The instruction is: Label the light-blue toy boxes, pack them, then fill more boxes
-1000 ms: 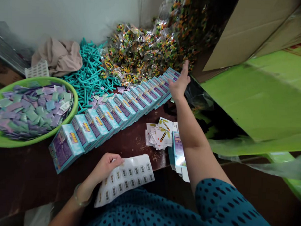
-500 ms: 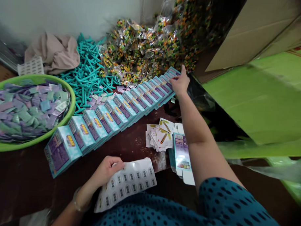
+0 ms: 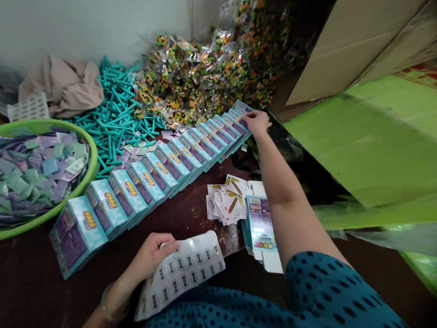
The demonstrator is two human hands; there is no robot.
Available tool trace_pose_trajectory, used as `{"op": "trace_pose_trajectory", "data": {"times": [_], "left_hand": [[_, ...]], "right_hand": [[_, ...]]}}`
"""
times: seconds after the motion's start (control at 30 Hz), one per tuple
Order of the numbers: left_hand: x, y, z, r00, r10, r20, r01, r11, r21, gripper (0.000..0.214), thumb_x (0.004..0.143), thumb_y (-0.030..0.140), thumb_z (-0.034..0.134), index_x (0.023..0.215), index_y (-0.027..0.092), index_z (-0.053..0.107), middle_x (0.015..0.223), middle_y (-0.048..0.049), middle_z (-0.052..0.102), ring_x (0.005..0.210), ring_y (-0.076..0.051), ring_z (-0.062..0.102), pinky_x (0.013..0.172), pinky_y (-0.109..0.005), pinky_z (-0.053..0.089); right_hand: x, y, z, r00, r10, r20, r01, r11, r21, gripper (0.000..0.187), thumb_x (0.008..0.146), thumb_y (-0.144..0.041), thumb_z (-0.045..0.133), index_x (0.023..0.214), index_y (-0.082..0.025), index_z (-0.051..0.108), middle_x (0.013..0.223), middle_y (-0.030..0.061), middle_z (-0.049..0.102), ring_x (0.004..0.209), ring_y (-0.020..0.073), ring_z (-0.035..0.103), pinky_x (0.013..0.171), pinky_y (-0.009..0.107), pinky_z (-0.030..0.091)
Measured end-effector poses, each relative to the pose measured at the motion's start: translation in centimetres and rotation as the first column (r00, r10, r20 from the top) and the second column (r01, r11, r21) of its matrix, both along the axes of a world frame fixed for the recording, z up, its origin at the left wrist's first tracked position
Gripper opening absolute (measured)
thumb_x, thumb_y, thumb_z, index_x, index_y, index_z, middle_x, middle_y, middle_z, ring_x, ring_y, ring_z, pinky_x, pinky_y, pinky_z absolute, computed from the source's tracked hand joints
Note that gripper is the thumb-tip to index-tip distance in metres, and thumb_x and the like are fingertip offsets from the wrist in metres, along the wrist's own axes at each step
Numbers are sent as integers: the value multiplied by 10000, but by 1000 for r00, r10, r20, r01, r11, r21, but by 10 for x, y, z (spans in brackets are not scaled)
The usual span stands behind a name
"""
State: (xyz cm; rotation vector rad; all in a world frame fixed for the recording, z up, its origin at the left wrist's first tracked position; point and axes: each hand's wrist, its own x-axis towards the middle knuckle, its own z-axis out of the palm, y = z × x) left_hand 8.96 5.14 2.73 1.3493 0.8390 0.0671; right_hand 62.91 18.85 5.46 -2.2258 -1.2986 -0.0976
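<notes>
A long slanted row of light-blue boxes (image 3: pixel 157 174) leans across the dark table from near left to far right. My right hand (image 3: pixel 257 121) reaches out and presses its fingertips on the farthest box (image 3: pixel 241 109) in that row. Close to my body, my left hand (image 3: pixel 153 253) pinches the edge of a white sticker sheet (image 3: pixel 186 270) printed with small round labels. Between my arms lie a heap of small printed cards (image 3: pixel 227 199) and a stack of flattened boxes (image 3: pixel 261 226).
A green basin (image 3: pixel 41 215) of pastel sachets sits at the left. Behind the row are a heap of teal plastic sticks (image 3: pixel 116 117), a beige cloth (image 3: pixel 59 86) and clear bags of coloured pieces (image 3: pixel 203 77). Cardboard (image 3: pixel 352 39) and green sheets (image 3: pixel 370 140) fill the right side.
My right hand was raised open above the far end of the row; it has come down onto the last box. The left hand keeps hold of the sticker sheet.
</notes>
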Motion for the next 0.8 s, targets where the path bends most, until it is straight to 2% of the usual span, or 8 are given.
{"op": "trace_pose_trajectory", "data": {"times": [0.17,0.23,0.27,0.33,0.4,0.43,0.57,0.8], "left_hand": [[7,-1,7,999,41,25,-44,993,106,474,818,570,691,594,156,632,595,-3,531,606,-133,443,587,-251,344],[12,-3,10,997,57,46,-64,981,185,425,842,518,688,617,158,668,617,-10,572,620,-141,479,602,-254,359],[15,-4,12,997,57,58,-69,971,230,400,857,489,684,629,160,685,629,-13,586,627,-143,495,608,-256,364],[21,-5,16,996,41,83,-65,946,317,371,889,444,667,646,167,710,642,-16,594,628,-144,514,611,-260,367],[27,-4,20,995,32,97,-69,912,405,326,911,417,663,704,180,747,681,-20,620,647,-150,546,632,-265,388],[28,-2,22,995,42,91,-80,884,461,274,904,405,684,758,190,770,725,-26,649,682,-160,573,661,-268,408],[25,11,23,985,167,34,-149,748,646,174,810,366,792,858,199,785,863,-56,731,839,-209,635,803,-299,456],[10,8,17,986,167,3,-152,889,433,346,813,491,744,695,167,716,653,-7,658,627,-146,545,616,-261,405]], "right_hand": [[-27,-24,35,939,-345,-1,340,923,180,602,900,-572,733,1404,-288,569,1518,139,555,1350,369,514,1178,726,337],[-72,-61,47,990,-121,-72,138,937,320,580,971,-502,668,1471,-248,520,1445,159,606,1233,302,599,1125,566,463],[-103,-83,49,976,171,-134,-119,937,328,475,1016,-497,599,1430,-269,551,1345,127,668,1105,246,652,1029,471,539],[-170,-131,44,658,694,-292,-684,713,152,426,1011,-510,609,1363,-272,611,1259,74,717,1045,217,690,915,397,583],[-226,-171,34,423,786,-451,-861,504,70,261,1006,-427,641,1185,-247,701,1080,37,762,920,183,713,814,328,581],[-245,-186,29,395,768,-504,-873,485,55,181,1004,-376,649,1085,-233,726,1003,25,769,877,170,715,790,305,570],[-255,-215,14,525,632,-570,-747,664,48,155,980,-319,683,882,-207,727,868,12,762,801,156,706,750,277,531],[-232,-237,-10,575,605,-551,-694,717,64,291,1015,-466,613,899,-221,718,876,33,760,797,193,681,765,332,520]]}}
